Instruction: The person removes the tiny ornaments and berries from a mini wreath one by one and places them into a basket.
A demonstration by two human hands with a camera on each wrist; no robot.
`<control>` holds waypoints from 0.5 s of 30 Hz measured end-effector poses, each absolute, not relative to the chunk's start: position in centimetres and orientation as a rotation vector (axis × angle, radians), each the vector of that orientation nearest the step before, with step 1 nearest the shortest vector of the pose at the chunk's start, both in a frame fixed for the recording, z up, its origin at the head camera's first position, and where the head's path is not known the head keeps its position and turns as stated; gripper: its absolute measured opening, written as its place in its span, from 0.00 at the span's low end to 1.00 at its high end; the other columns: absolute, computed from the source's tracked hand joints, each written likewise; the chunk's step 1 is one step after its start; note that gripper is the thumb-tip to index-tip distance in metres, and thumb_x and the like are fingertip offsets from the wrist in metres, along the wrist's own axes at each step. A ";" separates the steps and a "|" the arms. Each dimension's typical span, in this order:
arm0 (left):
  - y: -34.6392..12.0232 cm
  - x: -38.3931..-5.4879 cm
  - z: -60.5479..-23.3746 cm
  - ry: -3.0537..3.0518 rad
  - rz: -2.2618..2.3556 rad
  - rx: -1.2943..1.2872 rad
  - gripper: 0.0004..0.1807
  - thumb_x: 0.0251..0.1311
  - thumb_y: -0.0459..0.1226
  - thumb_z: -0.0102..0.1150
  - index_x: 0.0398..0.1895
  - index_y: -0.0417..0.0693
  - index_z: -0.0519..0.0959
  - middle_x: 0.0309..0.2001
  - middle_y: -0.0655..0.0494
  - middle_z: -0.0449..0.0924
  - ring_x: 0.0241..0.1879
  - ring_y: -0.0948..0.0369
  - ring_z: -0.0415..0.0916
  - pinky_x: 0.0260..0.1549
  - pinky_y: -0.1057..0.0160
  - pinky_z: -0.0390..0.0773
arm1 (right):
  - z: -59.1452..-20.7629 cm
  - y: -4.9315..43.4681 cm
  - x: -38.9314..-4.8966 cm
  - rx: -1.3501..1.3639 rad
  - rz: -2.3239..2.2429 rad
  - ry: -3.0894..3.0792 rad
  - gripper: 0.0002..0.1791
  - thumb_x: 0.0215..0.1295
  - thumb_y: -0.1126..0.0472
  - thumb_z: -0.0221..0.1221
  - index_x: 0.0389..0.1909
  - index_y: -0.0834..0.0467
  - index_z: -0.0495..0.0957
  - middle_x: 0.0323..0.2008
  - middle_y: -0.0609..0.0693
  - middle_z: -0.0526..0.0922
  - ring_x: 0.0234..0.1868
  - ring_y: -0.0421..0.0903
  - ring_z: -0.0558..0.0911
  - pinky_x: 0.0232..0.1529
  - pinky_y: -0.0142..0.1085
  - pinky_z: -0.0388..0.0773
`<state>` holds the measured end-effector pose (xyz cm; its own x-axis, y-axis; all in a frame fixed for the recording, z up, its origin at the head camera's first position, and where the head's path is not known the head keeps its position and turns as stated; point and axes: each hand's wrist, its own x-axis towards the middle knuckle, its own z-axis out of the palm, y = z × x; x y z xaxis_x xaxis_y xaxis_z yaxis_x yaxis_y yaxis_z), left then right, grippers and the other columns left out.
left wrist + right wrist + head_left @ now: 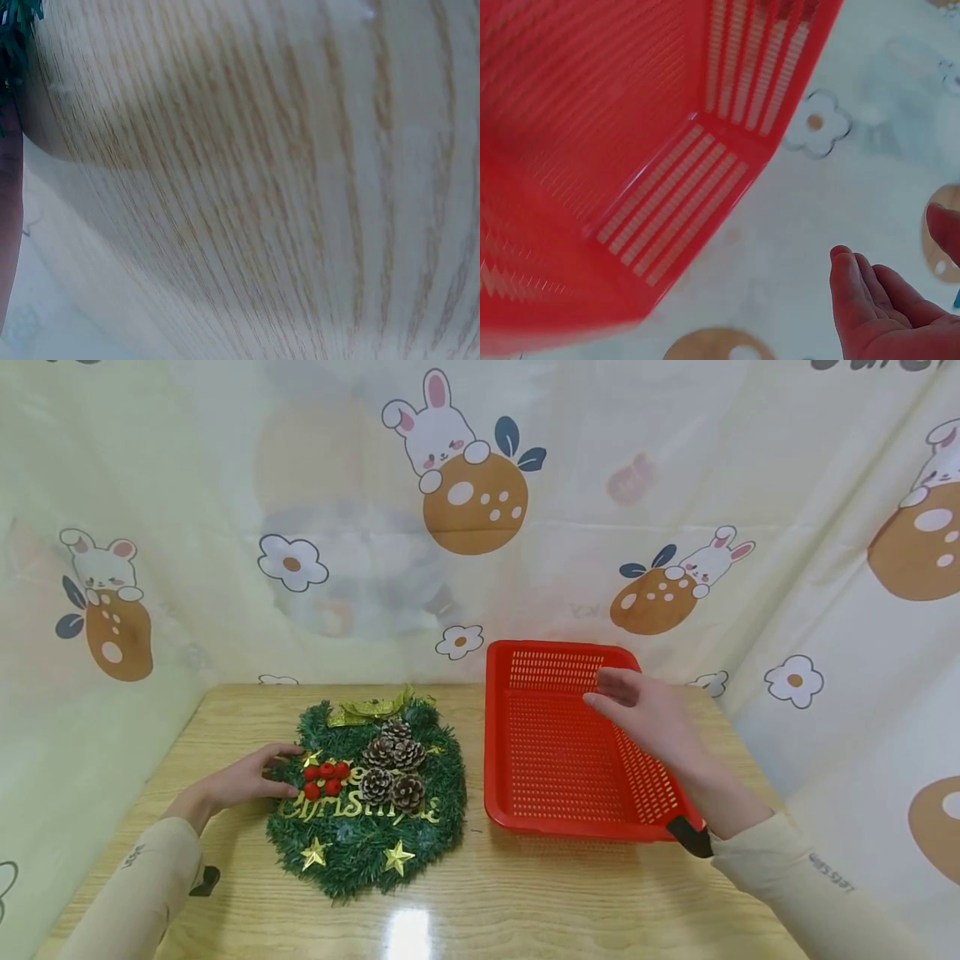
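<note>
A green Christmas wreath (pixel 352 839) lies on the left half of the table, with gold "Christmas" lettering, pine cones (pixel 392 768), red berries (pixel 326 778), gold stars and a gold bow (pixel 371 710). At its left edge is my left hand (pixel 251 777), fingers and thumb spread apart and touching the greenery. The fingertips are partly hidden there; the left wrist view catches only a sliver of wreath and one finger (pixel 10 217). My right hand (pixel 648 714) hovers over the right side of a red plastic basket (pixel 495 752), holding nothing, thumb apart from the extended fingers.
Both objects stand on a wood-grain table (pixel 480 902). A pale curtain (pixel 337 460) printed with rabbits and flowers hangs behind the table and along both sides. The basket sits right of the wreath, with a narrow strip of table between them.
</note>
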<state>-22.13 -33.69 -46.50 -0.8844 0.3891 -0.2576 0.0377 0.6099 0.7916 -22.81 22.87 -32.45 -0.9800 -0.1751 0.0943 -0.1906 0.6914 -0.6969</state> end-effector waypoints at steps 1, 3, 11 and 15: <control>-33.7 -22.1 -46.5 2.433 1.182 0.341 0.41 0.61 0.43 0.66 0.73 0.42 0.57 0.71 0.32 0.52 0.67 0.31 0.51 0.58 0.31 0.61 | -32.5 22.4 -22.6 0.318 1.209 -2.871 0.37 0.64 0.41 0.61 0.66 0.61 0.69 0.61 0.58 0.76 0.60 0.56 0.77 0.58 0.51 0.75; -33.7 -22.1 -46.6 2.436 1.182 0.341 0.41 0.61 0.43 0.66 0.73 0.42 0.57 0.71 0.32 0.52 0.67 0.32 0.51 0.58 0.31 0.61 | -32.6 21.5 -22.2 0.340 1.248 -2.873 0.37 0.64 0.42 0.62 0.67 0.61 0.69 0.61 0.58 0.76 0.59 0.55 0.78 0.57 0.50 0.76; -33.8 -22.1 -46.6 2.438 1.189 0.347 0.41 0.61 0.42 0.66 0.73 0.42 0.57 0.71 0.32 0.51 0.68 0.31 0.50 0.58 0.31 0.61 | -33.3 17.7 -20.7 0.381 1.385 -2.861 0.34 0.63 0.46 0.64 0.67 0.56 0.70 0.61 0.53 0.77 0.59 0.51 0.78 0.56 0.46 0.76; -33.8 -22.2 -46.8 2.438 1.192 0.357 0.41 0.61 0.42 0.66 0.73 0.41 0.57 0.71 0.32 0.52 0.68 0.31 0.50 0.58 0.31 0.61 | -33.9 16.1 -20.0 0.394 1.458 -2.856 0.35 0.62 0.45 0.65 0.67 0.55 0.70 0.62 0.52 0.76 0.60 0.50 0.78 0.57 0.45 0.76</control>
<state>-22.17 -33.80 -46.79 -0.8867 0.3942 -0.2417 0.0514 0.6035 0.7957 -20.02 16.09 -33.93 -0.9663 -0.2554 0.0312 -0.1750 0.5636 -0.8073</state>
